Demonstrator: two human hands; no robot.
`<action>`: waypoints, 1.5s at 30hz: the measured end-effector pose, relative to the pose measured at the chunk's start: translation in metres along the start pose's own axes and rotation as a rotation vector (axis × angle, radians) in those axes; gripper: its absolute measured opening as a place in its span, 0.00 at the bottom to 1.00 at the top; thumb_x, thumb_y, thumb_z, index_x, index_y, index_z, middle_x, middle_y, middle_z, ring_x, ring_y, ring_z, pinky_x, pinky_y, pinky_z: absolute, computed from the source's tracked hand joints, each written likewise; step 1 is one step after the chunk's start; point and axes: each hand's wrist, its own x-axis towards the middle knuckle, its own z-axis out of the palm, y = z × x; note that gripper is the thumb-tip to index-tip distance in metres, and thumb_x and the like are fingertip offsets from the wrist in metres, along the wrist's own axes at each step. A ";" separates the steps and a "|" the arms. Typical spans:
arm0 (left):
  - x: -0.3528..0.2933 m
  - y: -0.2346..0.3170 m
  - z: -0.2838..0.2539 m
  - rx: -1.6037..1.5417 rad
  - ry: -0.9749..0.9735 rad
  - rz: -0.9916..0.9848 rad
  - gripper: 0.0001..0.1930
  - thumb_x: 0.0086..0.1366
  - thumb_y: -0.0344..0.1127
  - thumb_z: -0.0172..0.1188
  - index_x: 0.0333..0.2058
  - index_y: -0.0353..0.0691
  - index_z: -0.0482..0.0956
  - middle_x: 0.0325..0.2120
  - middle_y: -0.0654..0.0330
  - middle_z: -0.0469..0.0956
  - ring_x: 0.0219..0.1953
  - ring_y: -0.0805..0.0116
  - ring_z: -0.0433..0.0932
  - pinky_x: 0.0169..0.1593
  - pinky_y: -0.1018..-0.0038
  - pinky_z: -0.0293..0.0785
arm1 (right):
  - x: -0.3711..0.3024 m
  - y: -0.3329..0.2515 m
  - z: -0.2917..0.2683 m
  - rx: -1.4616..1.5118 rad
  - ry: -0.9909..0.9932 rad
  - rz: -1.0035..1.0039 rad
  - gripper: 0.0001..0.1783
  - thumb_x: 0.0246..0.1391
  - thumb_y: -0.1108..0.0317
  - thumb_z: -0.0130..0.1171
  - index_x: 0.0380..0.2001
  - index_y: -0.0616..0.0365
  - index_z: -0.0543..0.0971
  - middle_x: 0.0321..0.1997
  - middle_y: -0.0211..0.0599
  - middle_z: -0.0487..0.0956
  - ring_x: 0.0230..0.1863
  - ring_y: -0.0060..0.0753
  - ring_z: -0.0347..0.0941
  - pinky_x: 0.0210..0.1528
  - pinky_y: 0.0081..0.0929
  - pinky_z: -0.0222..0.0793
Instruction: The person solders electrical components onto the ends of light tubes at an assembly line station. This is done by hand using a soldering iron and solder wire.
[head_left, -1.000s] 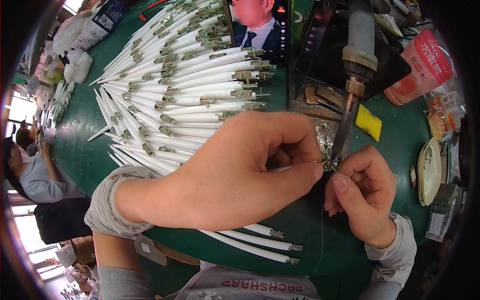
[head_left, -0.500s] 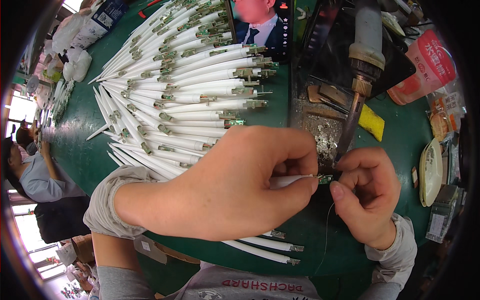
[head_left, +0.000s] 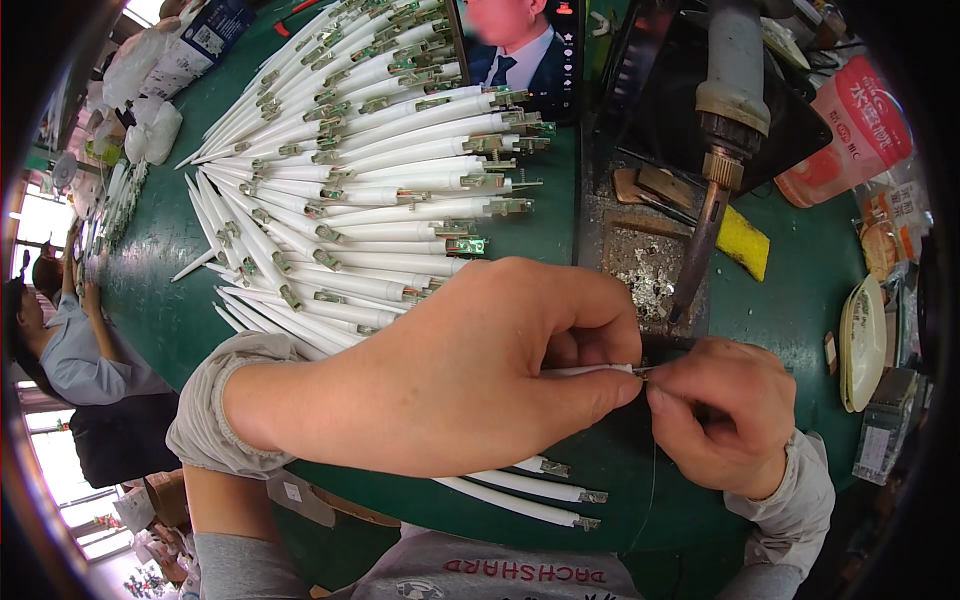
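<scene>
My left hand (head_left: 470,375) is closed, gripping a white pen-shaped tube (head_left: 590,370) between thumb and fingers, most of it hidden. The tube's small fitted end points right, toward my right hand (head_left: 725,415). That hand is closed in a pinch, its fingertips meeting the tube's end, so the contact is hidden. A thin wire (head_left: 653,480) hangs down from it. Just beyond my fingertips, a soldering iron (head_left: 712,205) slants down in its mount, tip over a worn tray (head_left: 610,310) with silvery solder bits.
Many white tubes with small circuit boards (head_left: 430,150) fan out at the left. A few more tubes (head_left: 540,487) lie near my body. A phone (head_left: 510,75) stands behind. At right are a yellow sponge (head_left: 742,245), a pink pouch (head_left: 850,130) and an oval dish (head_left: 862,345). A person sits far left.
My right hand has turned and moved slightly left, fingertips now at the tube's end. The green circuit board that showed there is no longer visible. My left hand has barely moved.
</scene>
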 end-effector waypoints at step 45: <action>0.002 0.009 -0.014 -0.217 0.067 -0.063 0.04 0.61 0.27 0.59 0.34 0.32 0.76 0.24 0.65 0.76 0.21 0.84 0.70 0.22 0.86 0.63 | -0.002 -0.002 0.005 0.622 0.013 0.488 0.07 0.60 0.75 0.49 0.36 0.65 0.61 0.21 0.36 0.73 0.20 0.16 0.68 0.22 0.12 0.63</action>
